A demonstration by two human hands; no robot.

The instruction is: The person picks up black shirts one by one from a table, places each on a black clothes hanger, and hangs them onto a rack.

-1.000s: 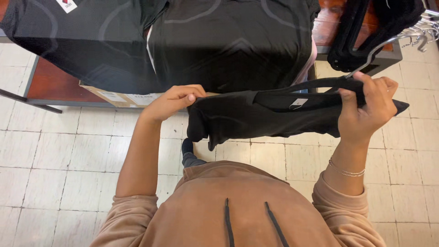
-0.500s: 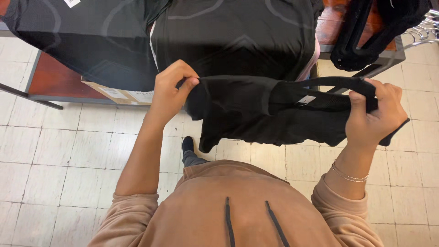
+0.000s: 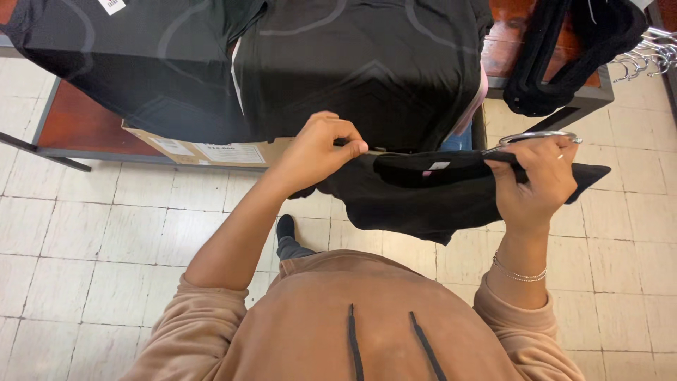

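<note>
The left hand pinches one end of a black garment between thumb and curled fingers, closed tight on the cloth. The right hand is wrapped around the garment's other end together with a black hanger, whose metal hook shows just above the knuckles; a thin bracelet circles that wrist. The garment hangs stretched between the two hands in the air, over the tiled floor and just in front of the near edge of the table. Dark shirts are spread across the table and drape over that near edge, partly covering a cardboard box. At the table's far right corner more black hangers lie in a heap, with metal hooks beside them.
</note>
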